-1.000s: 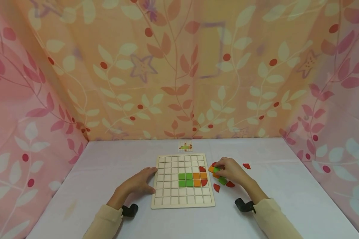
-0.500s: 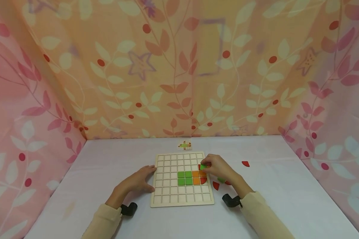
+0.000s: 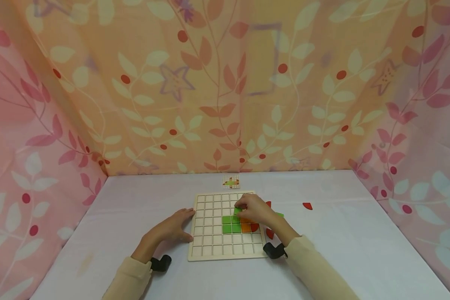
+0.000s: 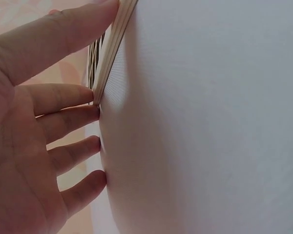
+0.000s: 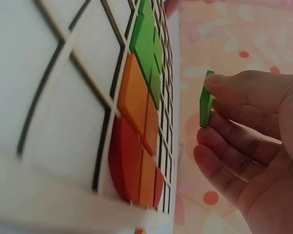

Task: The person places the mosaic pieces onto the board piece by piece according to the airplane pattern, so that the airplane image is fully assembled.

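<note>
Pinching a green tile (image 3: 238, 211) between thumb and fingers of the right hand (image 3: 256, 210), above the board (image 3: 208, 239) and apart from it, with a gap plain in the right wrist view. Likely most telling: tile over grid, face roughly level with it, seen nearly edge-on; looking square, so with no clear long axis, and too covered by fingers to judge its turn against the lines. In the head view, showing just beyond the right-hand column of laid green tiles (image 3: 226, 228), on the far side, and to the left of the orange tiles (image 3: 245, 228). Nearer by far to the right hand, with the left hand (image 3: 174, 227) across at the board's left edge, fingers spread wide, thumb and forefinger touching the wood, gripping nothing. Off to the right on the tabletop (image 3: 322, 250), loose red pieces (image 3: 307, 206). Beyond the board, a small card (image 3: 231, 181) with a gridded coloured picture, too small to make out. No brand, label or writing legible anywhere.
</note>
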A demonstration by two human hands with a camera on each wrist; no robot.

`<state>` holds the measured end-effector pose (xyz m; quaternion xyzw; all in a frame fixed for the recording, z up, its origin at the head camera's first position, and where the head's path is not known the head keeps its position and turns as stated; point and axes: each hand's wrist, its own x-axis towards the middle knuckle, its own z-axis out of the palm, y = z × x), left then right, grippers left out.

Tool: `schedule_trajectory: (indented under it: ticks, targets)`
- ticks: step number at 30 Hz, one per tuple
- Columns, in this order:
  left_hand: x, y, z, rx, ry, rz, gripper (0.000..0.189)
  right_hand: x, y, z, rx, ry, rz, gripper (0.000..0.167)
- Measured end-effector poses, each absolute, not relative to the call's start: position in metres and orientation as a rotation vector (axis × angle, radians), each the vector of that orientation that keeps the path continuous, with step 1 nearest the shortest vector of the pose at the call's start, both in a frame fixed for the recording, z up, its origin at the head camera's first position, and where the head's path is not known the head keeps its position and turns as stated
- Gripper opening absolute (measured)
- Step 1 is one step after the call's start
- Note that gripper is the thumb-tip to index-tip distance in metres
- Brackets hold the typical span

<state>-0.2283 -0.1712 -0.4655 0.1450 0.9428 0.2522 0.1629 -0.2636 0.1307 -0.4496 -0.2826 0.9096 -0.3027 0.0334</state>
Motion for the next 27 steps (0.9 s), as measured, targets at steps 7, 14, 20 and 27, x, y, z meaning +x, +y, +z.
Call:
schedule_trajectory:
  ticks: [7, 14, 20, 27]
  targets:
    - [-0.228, -0.171, -0.465, 0.402, 2.691, 0.726, 0.089, -0.264, 0.114, -0.452, -0.905, 2.764, -0.927, 0.022]
    - [-0.227, -0.172, -0.466, 0.419, 2.686, 0.745, 0.088, -0.265, 0.097, -0.452, -0.927, 2.751, -0.891, 0.021]
    - [-0.229, -0.172, -0.468, 0.436, 2.686, 0.746, 0.088, -0.264, 0.085, -0.452, -0.960, 2.729, -0.842, 0.024]
    - [-0.228, -0.172, -0.467, 0.436, 2.680, 0.754, 0.087, -0.264, 0.076, -0.454, -0.975, 2.730, -0.802, 0.024]
